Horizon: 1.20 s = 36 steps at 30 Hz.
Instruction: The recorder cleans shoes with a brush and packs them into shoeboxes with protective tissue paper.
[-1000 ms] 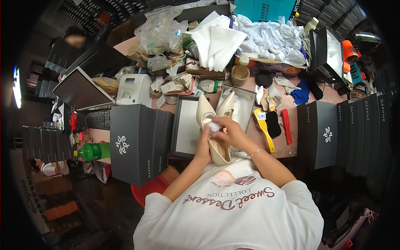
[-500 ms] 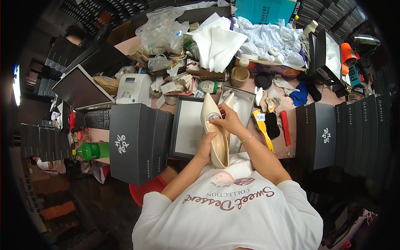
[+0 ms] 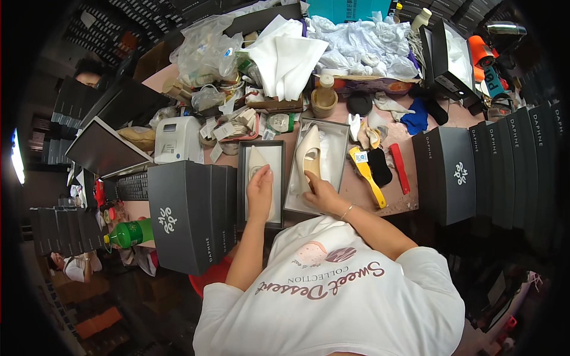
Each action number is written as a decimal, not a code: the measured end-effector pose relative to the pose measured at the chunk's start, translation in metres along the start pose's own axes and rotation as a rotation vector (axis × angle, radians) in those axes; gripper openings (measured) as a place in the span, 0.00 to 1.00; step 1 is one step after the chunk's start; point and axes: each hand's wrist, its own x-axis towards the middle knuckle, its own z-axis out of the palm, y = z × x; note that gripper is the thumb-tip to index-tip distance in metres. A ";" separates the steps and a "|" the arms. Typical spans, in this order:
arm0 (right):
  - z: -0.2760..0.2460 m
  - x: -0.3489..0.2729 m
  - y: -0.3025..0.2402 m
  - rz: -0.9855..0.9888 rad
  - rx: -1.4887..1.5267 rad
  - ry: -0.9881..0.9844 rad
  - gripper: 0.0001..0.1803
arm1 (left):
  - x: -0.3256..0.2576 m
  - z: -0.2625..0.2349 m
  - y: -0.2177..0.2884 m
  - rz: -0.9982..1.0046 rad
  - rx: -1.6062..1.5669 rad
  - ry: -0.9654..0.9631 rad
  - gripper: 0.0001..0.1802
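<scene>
Two cream pointed-toe shoes are set apart, one over each half of a grey shoebox. The left shoe (image 3: 256, 159) lies toe away in the left tray (image 3: 243, 178), partly covered by my left hand (image 3: 259, 193), whose fingers are closed along it. Over the right tray (image 3: 341, 160), lined with white paper, the other shoe (image 3: 307, 145) points away too. My right hand (image 3: 323, 196) grips it near its heel, the index finger reaching to its opening. The heel ends of both shoes are largely hidden by my hands.
Dark shoeboxes stand at left (image 3: 178, 207) and right (image 3: 448, 172). Right of the trays lie a yellow-handled brush (image 3: 369, 181), a black pad (image 3: 380, 167) and a red bar-shaped thing (image 3: 399, 169). Behind are a jar (image 3: 324, 101), white sheets (image 3: 285, 59) and a label printer (image 3: 177, 139).
Both hands were together on one shoe, with a second shoe beside it. The hands have parted, and a shoe now rests at each tray. The view has shifted slightly.
</scene>
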 end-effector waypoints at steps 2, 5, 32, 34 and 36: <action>-0.019 -0.012 -0.031 -0.044 -0.002 0.022 0.36 | -0.005 0.020 -0.006 -0.028 -0.239 0.001 0.31; -0.029 -0.031 -0.082 -0.136 -0.108 -0.149 0.33 | -0.015 0.043 0.004 -0.360 -0.677 -0.125 0.34; -0.083 0.033 -0.048 -0.275 0.053 0.251 0.18 | -0.016 0.037 0.008 -0.422 -0.624 -0.010 0.20; -0.081 0.020 -0.078 -0.443 0.008 0.037 0.19 | -0.019 0.044 0.013 -0.466 -0.751 -0.083 0.21; -0.068 0.019 -0.086 -0.500 -0.383 0.107 0.17 | -0.024 0.051 0.017 -0.404 -0.729 -0.108 0.22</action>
